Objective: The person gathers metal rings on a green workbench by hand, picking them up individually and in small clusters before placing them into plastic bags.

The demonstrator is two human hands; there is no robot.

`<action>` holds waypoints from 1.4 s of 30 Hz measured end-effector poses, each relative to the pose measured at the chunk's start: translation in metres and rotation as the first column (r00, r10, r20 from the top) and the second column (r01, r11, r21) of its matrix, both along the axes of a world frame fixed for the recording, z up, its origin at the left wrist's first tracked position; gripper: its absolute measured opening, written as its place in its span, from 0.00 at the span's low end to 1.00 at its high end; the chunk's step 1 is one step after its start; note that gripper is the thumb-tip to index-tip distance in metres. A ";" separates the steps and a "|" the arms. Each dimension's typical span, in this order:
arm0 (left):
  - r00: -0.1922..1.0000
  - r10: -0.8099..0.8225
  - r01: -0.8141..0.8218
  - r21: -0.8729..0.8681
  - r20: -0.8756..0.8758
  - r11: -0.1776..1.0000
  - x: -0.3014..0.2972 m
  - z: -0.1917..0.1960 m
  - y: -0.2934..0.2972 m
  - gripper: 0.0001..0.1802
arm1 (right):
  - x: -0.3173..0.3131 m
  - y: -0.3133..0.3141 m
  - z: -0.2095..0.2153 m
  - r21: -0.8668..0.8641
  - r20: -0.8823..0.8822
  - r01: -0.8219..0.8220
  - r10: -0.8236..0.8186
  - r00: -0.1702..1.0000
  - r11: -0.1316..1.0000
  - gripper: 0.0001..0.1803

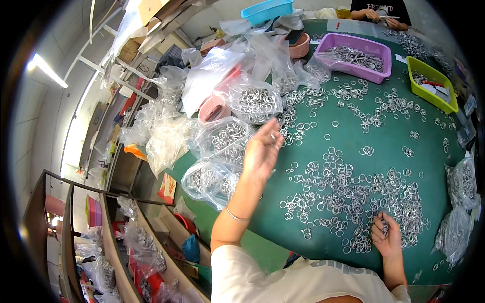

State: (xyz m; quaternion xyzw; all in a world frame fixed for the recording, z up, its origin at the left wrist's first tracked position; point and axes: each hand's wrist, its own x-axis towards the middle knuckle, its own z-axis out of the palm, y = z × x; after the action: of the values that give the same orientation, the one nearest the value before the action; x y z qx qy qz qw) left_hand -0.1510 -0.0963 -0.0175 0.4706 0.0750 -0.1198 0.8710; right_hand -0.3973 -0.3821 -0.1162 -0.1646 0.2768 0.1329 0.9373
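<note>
My left hand (262,149) is stretched forward over the left side of the green table, beside clear plastic bags full of silver metal rings (230,141). Its fingers are extended; a small shiny ring shows at them, and I cannot make out whether it is worn or held. A thin bracelet circles that wrist. At the lower right, my right hand (386,235) is curled around a few metal rings (385,227). It rests at the edge of a wide spread of loose silver rings (348,189) on the table (303,237).
A purple basket (386,73) of metal pieces and a yellow-green basket (429,103) stand at the far right. Bagged rings (461,184) line the right edge. Pink containers (214,108) and plastic bags crowd the left. Shelves (106,217) stand lower left. Another person (381,12) sits across the table.
</note>
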 end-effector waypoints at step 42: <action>0.676 -0.686 -0.498 0.853 0.269 -0.157 0.165 -0.024 0.075 0.09 | 0.018 -0.004 -0.009 -0.100 -0.080 0.093 -0.101 0.992 0.991 0.05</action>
State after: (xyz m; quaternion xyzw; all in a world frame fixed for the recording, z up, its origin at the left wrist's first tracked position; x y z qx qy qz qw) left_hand 0.0142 -0.0209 -0.0413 0.9550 -0.2547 0.1000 0.1141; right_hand -0.3790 -0.3866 -0.1251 -0.1899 0.3301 0.0808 0.9211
